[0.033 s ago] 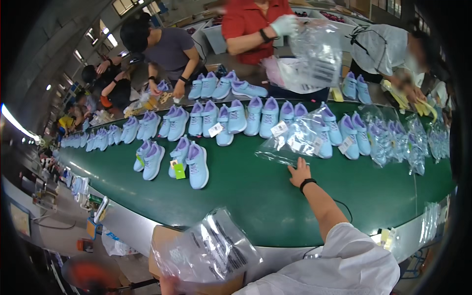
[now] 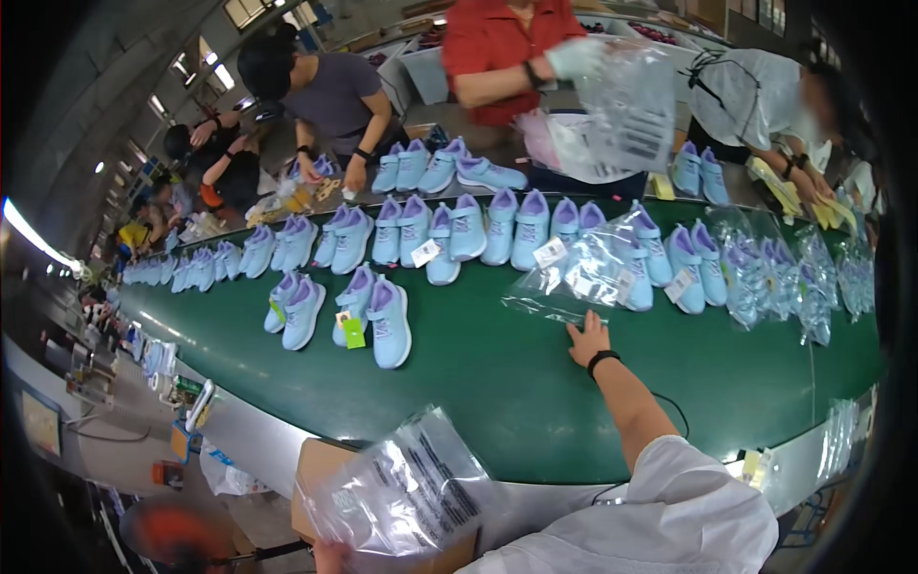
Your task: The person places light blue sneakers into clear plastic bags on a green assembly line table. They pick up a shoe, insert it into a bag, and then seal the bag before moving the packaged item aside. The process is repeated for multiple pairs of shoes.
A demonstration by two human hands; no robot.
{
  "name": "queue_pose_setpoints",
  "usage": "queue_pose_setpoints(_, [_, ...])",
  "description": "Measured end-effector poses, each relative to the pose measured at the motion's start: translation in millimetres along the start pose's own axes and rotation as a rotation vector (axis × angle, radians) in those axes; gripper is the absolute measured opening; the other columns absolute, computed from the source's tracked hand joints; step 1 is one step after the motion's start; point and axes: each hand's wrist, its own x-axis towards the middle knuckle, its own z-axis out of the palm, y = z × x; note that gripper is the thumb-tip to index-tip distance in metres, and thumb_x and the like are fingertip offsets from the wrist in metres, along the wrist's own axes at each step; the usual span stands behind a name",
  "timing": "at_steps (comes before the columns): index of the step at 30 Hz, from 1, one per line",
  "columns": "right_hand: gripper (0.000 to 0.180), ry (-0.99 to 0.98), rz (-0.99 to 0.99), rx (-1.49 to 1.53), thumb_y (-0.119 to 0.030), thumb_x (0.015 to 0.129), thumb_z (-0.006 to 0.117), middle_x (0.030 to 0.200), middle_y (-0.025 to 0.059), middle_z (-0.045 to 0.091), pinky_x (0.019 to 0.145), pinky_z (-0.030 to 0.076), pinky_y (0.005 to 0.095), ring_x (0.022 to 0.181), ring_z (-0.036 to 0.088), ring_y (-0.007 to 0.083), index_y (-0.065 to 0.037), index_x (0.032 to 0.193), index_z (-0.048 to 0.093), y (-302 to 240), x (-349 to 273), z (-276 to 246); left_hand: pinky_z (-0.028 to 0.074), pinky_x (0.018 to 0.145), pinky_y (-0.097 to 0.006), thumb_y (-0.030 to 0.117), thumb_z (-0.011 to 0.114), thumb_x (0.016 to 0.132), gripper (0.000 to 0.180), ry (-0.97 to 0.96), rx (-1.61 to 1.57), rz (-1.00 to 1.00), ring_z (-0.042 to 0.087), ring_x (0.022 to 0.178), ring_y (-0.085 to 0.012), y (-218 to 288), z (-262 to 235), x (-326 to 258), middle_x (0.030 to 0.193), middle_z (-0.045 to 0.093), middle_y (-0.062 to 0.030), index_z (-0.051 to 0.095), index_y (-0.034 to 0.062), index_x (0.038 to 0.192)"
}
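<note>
My right hand (image 2: 590, 342) reaches over the green work surface (image 2: 478, 402), a dark band round its wrist and its fingers apart. Its fingertips are at the near edge of a clear plastic bag (image 2: 545, 297), which lies against light blue shoes with purple linings (image 2: 564, 222); whether they touch the bag I cannot tell. At the lower edge shows a small part of my left hand (image 2: 330, 555), beside large clear bags with dark print (image 2: 411, 483) over an open cardboard box (image 2: 311, 469). Its fingers are mostly hidden.
Two pairs of tagged blue shoes (image 2: 387, 320) stand left of centre, before a long row. Bagged shoes (image 2: 760, 268) stand at the right. Across the surface, a person in red (image 2: 512, 57) wears a white glove (image 2: 574, 59) and handles a clear bag (image 2: 626, 115).
The whole view has shifted slightly. The gloved hand of the person in red has moved a little and is blurred. My right hand stays near the bag's edge.
</note>
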Motion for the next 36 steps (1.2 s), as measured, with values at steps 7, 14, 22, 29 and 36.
queue_pose_setpoints(7, [0.014,0.362,-0.084,-0.037,-0.009,0.079,0.046,0.083,0.009,0.055,0.073,0.045,0.0364,0.082,0.054,0.0245,-0.006,0.082,0.059,9,1,36,0.047,0.069,-0.034,-0.003,0.066,0.06,0.047,0.429,0.2,0.097,0.057,0.079,-0.0215,-72,-23,40,0.091,0.056,-0.0105,0.048,-0.0013,0.103])
queue_pose_setpoints(14, [0.02,0.184,-0.342,0.602,-0.007,0.071,0.058,0.077,0.0126,0.06,0.061,0.049,0.0398,0.067,0.061,0.03,-0.008,0.091,0.054,-57,-93,-20,0.046,0.077,-0.026,0.01,0.059,0.083,0.027,-0.11,-0.08,0.286,0.057,0.09,-0.0137,124,90,-13,0.1,0.06,-0.0069,0.053,0.0023,0.108])
queue_pose_setpoints(22, [0.019,0.003,-0.505,0.721,-0.009,0.074,0.057,0.076,0.0087,0.058,0.06,0.049,0.0375,0.067,0.06,0.0278,-0.01,0.092,0.059,-126,-232,-64,0.03,0.092,-0.061,0.036,0.071,0.068,0.073,0.238,0.795,0.454,0.024,0.129,-0.0359,102,112,-3,0.138,0.028,-0.019,0.041,0.0043,0.126])
queue_pose_setpoints(29, [0.023,-0.043,-0.452,0.63,-0.02,0.077,0.057,0.087,0.0146,0.058,0.069,0.049,0.0401,0.079,0.059,0.0317,-0.005,0.093,0.063,-178,-281,-24,0.036,0.095,-0.047,0.033,0.077,0.062,0.101,0.341,0.59,-0.024,0.034,0.121,-0.039,19,28,-2,0.134,0.026,-0.0257,0.017,0.0007,0.136])
queue_pose_setpoints(36, [0.036,-0.064,-0.462,0.594,-0.028,0.078,0.059,0.095,0.0175,0.055,0.071,0.049,0.0398,0.083,0.058,0.0332,-0.002,0.102,0.059,-233,-292,-12,0.042,0.091,-0.039,0.022,0.077,0.061,0.095,0.31,0.348,-0.128,0.049,0.107,-0.0381,-13,54,20,0.119,0.044,-0.0271,0.02,-0.0046,0.133])
